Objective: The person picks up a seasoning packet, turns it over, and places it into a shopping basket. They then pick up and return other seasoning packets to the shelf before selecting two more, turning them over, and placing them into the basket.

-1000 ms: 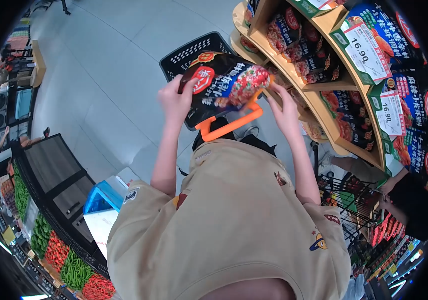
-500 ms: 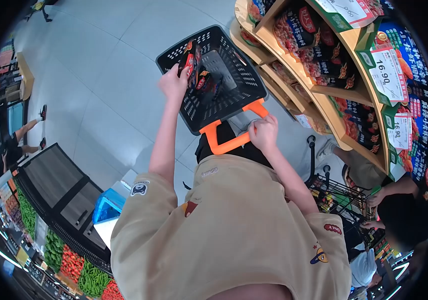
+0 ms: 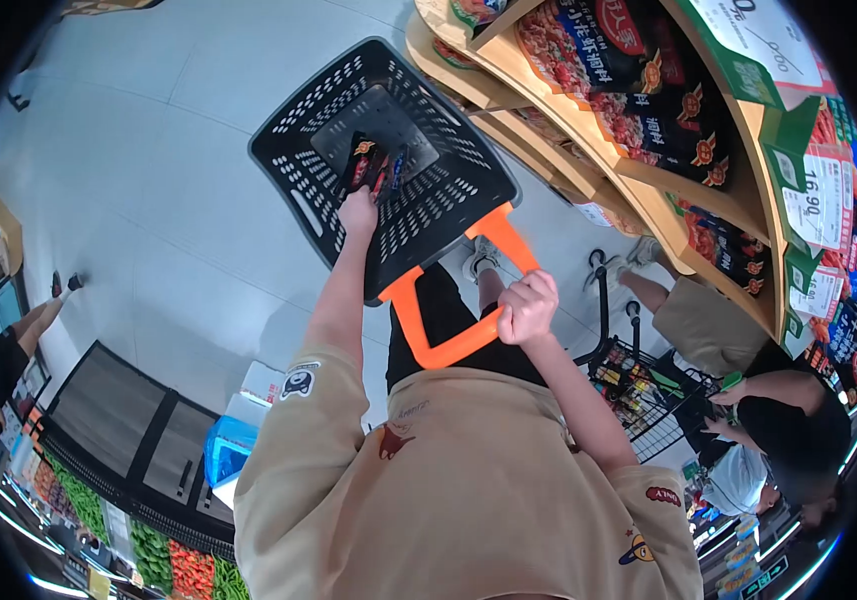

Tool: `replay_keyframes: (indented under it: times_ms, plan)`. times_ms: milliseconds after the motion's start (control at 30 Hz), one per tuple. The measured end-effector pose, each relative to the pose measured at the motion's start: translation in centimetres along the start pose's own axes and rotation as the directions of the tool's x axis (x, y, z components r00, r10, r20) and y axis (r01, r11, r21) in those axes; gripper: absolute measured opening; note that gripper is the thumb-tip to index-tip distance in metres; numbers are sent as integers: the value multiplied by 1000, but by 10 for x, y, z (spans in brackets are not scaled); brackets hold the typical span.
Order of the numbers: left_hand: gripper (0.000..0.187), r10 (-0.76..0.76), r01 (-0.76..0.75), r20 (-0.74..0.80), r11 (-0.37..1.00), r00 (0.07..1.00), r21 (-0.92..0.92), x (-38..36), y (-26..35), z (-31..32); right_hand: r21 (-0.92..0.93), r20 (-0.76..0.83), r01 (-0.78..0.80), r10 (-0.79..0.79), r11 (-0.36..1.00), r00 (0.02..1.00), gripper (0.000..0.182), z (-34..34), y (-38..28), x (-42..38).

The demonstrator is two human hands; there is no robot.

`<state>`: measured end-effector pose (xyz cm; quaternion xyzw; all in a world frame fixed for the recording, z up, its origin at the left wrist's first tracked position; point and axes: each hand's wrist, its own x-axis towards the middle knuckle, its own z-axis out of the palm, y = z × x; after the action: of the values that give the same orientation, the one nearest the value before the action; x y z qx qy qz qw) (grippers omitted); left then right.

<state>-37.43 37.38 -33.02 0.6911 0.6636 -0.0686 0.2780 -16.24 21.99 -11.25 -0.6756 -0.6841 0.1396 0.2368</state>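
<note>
Snack packet [image 3: 367, 165]: sitting down inside the black basket [image 3: 469, 180] now, no longer up by the shelf like a second ago.
Left hand [image 3: 358, 212]: reaching in, fingertips touching the packet; can't tell if they're gripping.
Right hand [image 3: 527, 307]: fingers clamped round the orange handle [image 3: 419, 325].
Shelf [image 3: 649, 190]: beside the basket, more packets stacked.

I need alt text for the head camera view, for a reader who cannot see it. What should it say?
Seen from above, a person in a beige shirt puts a dark red-printed snack packet into a black perforated plastic shopping basket with the left hand. The right hand grips the basket's orange handle. A wooden display shelf of similar packets stands to the right.
</note>
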Motion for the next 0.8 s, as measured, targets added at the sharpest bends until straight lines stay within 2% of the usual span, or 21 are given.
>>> replay_keyframes:
  times_ms: [100, 167, 233, 400, 467, 567, 600, 633, 733, 800]
  plan:
    - [14, -23, 15, 109, 997, 994, 71, 9, -15, 27, 11, 24, -11, 11, 1000, 1000, 12, 0, 0, 2]
    - [18, -55, 40, 173, 995, 983, 93, 18, -28, 50, 5, 27, -24, 24, 1000, 999, 11, -3, 0, 6]
    - [17, -34, 17, 171, 995, 985, 103, 21, -27, 52, 45, 5, -34, 34, 998, 999, 10, -1, 0, 6]
    - [19, -129, 100, 268, 988, 955, 120, 35, -43, 83, 53, -34, -49, 51, 997, 998, 12, 1, 2, 4]
    - [22, -128, 80, 322, 984, 938, 160, 37, -43, 86, 76, -37, -58, 60, 995, 998, 12, 2, 3, 2]
    - [26, -67, 39, 355, 996, 932, 84, 36, -32, 80, 74, -26, -58, 60, 996, 998, 12, 2, 2, 0]
    - [27, -28, 24, 321, 1000, 947, 19, 36, -32, 84, 77, -18, -57, 59, 995, 998, 13, 1, 2, 0]
    - [27, -66, 67, 356, 998, 932, 8, 35, -21, 78, 61, -27, -49, 51, 997, 998, 12, -1, 1, 1]
    - [27, 105, -80, 298, 992, 949, -94, 30, -14, 81, 51, -52, -18, 21, 999, 998, 12, -2, 0, 0]
    - [26, 94, -26, 302, 975, 949, -221, 27, -8, 80, 20, -51, -19, 20, 1000, 998, 13, -5, -1, -3]
